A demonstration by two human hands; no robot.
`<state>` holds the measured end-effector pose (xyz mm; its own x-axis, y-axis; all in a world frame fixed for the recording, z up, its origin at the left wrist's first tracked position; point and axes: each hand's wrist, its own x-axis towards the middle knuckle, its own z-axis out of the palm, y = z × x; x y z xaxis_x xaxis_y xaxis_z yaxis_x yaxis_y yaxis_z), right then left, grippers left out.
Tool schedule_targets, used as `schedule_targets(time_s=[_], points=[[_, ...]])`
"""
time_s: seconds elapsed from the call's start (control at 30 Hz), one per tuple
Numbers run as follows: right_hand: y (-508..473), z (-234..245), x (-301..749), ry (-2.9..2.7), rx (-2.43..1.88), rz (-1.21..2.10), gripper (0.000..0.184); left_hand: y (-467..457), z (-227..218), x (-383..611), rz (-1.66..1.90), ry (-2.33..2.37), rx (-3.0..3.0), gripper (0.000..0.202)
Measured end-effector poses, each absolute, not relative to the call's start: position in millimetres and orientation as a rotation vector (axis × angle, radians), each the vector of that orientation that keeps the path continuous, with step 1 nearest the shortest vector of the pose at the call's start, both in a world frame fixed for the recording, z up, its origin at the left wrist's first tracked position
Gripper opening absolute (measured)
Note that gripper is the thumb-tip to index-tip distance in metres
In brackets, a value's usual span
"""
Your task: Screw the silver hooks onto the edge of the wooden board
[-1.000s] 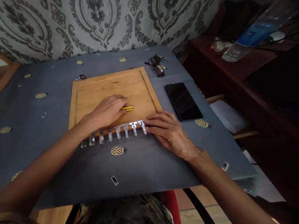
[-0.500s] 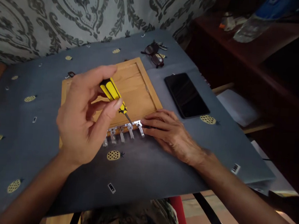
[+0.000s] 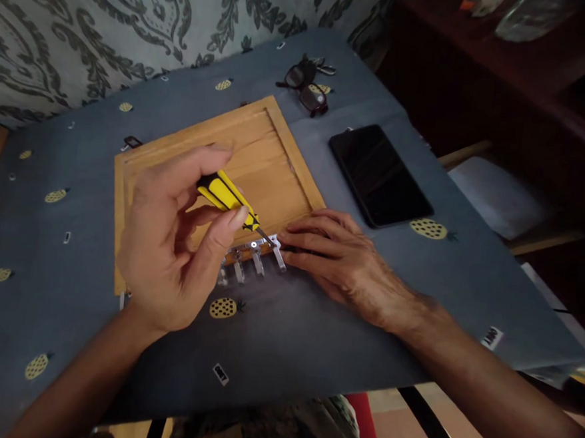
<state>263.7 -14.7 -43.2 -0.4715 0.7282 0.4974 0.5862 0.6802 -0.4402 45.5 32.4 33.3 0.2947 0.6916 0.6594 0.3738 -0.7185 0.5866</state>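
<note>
A yellow-and-black screwdriver (image 3: 227,194) is held in my left hand (image 3: 165,243), with the fingers curled round its handle. Its shaft slants down to the right, and the tip meets the metal hook rail (image 3: 254,246) near the rail's right end. The rail, with several downward hooks, lies along the near edge of a framed wooden board (image 3: 231,155). My right hand (image 3: 344,263) is closed over the board's near right corner, its fingertips against the end of the rail. Its thumb is hidden. My left hand covers part of the rail and board.
A black phone (image 3: 380,175) lies right of the board. Beyond it are folded glasses (image 3: 306,90) and keys (image 3: 326,66). The patterned tablecloth (image 3: 66,310) covers the table. Dark red furniture (image 3: 456,90) with a clear plastic bottle (image 3: 527,18) stands to the right.
The screwdriver tip has moved right along the rail, from one screw spot to the one nearest the right end. My left hand has moved slightly right; my right hand stays on the corner.
</note>
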Motion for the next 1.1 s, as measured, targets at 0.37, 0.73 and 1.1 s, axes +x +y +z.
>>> schedule_targets(time_s=[0.37,0.73,1.1], points=[[-14.0,-43.9,264.4,-2.225,-0.970,0.244,0.021,34.4,29.8,43.5,1.313,0.965,2.316,0.042],[-13.2,-47.5,265.4,-2.219,-0.970,0.271,0.025,32.6,34.8,44.2,1.396,0.962,2.400,0.043],[-15.0,-46.2,266.3,-2.232,-0.968,0.281,0.025,34.5,30.7,46.5,1.420,0.829,2.389,0.043]])
